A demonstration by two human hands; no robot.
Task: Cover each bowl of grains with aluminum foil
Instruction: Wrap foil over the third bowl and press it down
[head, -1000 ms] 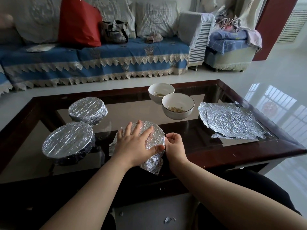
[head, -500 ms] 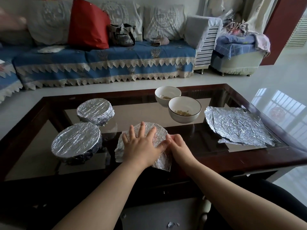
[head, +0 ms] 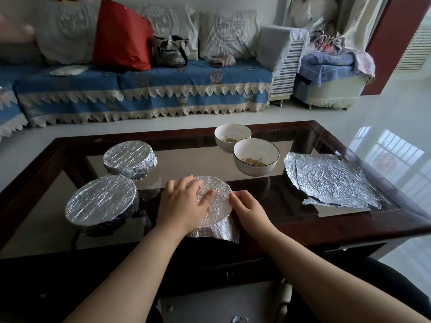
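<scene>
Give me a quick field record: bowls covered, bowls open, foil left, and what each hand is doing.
covered bowls: two finished at left, far and near
bowl in progress: front centre, foil over top and down its sides
open bowls: two, far and near, grains visible inside
spare foil: crumpled sheets flat on the table's right side
left hand: palm and fingers pressing on the foil top
right hand: fingers curled at the foil's right rim

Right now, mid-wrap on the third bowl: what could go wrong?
1. The left hand presses the foil top flat; too hard could tear it.
2. The right hand tucks the rim, but the near skirt flares loose and may not seal.
3. The open bowl sits close behind and could be bumped.
</scene>
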